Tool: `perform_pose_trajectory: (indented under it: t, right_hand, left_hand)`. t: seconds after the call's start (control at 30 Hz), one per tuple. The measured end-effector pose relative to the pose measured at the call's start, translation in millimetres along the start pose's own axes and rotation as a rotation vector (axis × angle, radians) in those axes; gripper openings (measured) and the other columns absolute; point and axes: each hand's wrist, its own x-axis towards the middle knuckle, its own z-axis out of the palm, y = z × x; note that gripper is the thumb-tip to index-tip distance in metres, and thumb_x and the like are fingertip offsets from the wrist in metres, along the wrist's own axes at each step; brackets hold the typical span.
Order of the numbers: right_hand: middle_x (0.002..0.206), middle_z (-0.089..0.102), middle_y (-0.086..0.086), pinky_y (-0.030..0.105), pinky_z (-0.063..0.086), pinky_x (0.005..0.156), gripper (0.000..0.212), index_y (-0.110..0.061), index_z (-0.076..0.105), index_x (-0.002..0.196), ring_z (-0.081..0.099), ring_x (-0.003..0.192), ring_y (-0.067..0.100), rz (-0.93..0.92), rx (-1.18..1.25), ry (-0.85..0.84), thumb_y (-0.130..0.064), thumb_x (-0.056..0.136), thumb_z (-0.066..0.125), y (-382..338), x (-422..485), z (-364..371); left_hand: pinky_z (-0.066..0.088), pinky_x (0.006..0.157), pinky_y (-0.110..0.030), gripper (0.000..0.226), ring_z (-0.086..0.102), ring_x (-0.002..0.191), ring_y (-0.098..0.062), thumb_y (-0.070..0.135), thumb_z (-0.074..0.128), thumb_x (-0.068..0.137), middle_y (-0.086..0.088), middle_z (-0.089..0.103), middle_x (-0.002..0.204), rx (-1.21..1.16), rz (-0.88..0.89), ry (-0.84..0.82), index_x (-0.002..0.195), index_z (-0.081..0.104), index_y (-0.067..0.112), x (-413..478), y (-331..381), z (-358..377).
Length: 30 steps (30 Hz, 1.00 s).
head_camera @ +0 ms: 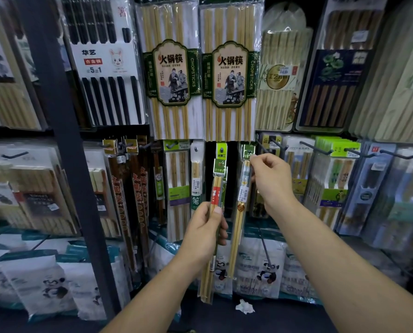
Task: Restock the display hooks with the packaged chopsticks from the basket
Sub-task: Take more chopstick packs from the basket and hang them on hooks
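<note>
Two chopstick packs (217, 195) (243, 194), one apiece in curled grip of left hand (204, 230) and right hand (271, 181).

Up top, two green-labelled hot-pot chopstick packs (173, 73) (229, 75), one black chopstick pack (107, 68). Lower down, two slim packs: one red-banded pack (216, 195), one barcode-tagged pack (243, 194). Two hands: left hand (204, 233), right hand (271, 181). One crumpled paper scrap (245, 306).

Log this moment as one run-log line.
step: hanging packs | left hand: holds red-banded chopstick pack | right hand: pinches top of second pack | hung yet: cannot tell
</note>
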Motion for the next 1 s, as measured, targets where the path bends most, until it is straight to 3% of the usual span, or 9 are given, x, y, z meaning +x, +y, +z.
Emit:
perform_pose_trajectory:
  t: [0.1,0.27,0.4,0.53,0.63,0.7,0.83,1.0]
  right_hand:
    - [0.069,0.053,0.005,0.014,0.046,0.058,0.025,-0.001,0.067,0.084,0.049,0.063,0.013,-0.018,-0.047,-0.002,-0.022,0.096,0.061,3,4,0]
    - [0.056,0.055,-0.009,0.027,0.05,0.068,0.028,-0.012,0.067,0.074,0.052,0.058,0.008,-0.049,-0.158,0.022,-0.028,0.097,0.062,11,11,1]
    - [0.051,0.054,-0.015,0.026,0.044,0.063,0.031,-0.016,0.066,0.072,0.051,0.051,-0.002,-0.073,-0.211,0.042,-0.035,0.097,0.062,14,11,0]
    - [0.053,0.048,-0.014,0.025,0.041,0.061,0.035,-0.016,0.056,0.07,0.046,0.05,0.0,-0.022,-0.152,0.094,-0.039,0.095,0.066,17,3,-3]
    - [0.065,0.056,0.001,0.024,0.045,0.065,0.032,-0.006,0.063,0.08,0.052,0.059,0.006,0.01,-0.112,0.06,-0.034,0.096,0.065,18,-7,-7]
    - [0.073,0.066,0.007,0.019,0.048,0.06,0.025,-0.01,0.07,0.087,0.057,0.063,0.007,0.027,-0.057,-0.036,-0.032,0.098,0.064,15,-14,-10]
    - [0.072,0.072,-0.005,0.015,0.045,0.053,0.02,-0.022,0.075,0.081,0.06,0.059,0.002,0.005,-0.011,-0.23,-0.032,0.097,0.067,7,-27,-9]
    - [0.07,0.069,-0.006,0.015,0.044,0.05,0.022,-0.02,0.074,0.079,0.06,0.059,0.004,0.015,0.03,-0.221,-0.026,0.098,0.065,4,-30,-8]
  left_hand:
    - [0.051,0.058,-0.026,0.019,0.058,0.064,-0.016,0.027,0.046,0.108,-0.002,0.059,0.074,-0.015,0.005,-0.019,0.096,0.055,0.015,-1,2,0]
    - [0.036,0.049,-0.024,0.019,0.045,0.055,-0.009,0.027,0.046,0.109,0.004,0.055,0.07,-0.02,-0.009,-0.025,0.098,0.054,0.014,-2,5,1]
    - [0.029,0.049,-0.024,0.021,0.041,0.053,-0.007,0.029,0.044,0.109,0.005,0.055,0.069,-0.08,-0.047,-0.025,0.098,0.055,0.016,-4,9,1]
    - [0.034,0.047,-0.023,0.027,0.047,0.053,-0.009,0.023,0.035,0.11,0.0,0.059,0.071,-0.118,-0.069,0.003,0.097,0.058,0.017,-6,12,3]
    - [0.039,0.051,-0.026,0.026,0.051,0.057,-0.012,0.019,0.035,0.111,-0.003,0.06,0.075,-0.084,-0.055,-0.01,0.099,0.057,0.012,-6,14,3]
    - [0.043,0.053,-0.027,0.024,0.054,0.061,-0.014,0.019,0.037,0.111,-0.005,0.061,0.078,-0.08,-0.039,-0.019,0.102,0.058,0.012,-6,14,5]
    - [0.049,0.057,-0.029,0.017,0.057,0.064,-0.013,0.018,0.042,0.11,-0.002,0.062,0.077,-0.066,0.005,-0.044,0.107,0.059,0.014,-6,16,12]
    - [0.054,0.058,-0.028,0.011,0.064,0.069,-0.015,0.017,0.048,0.108,-0.001,0.065,0.08,-0.105,0.016,-0.036,0.111,0.058,0.014,-4,14,15]
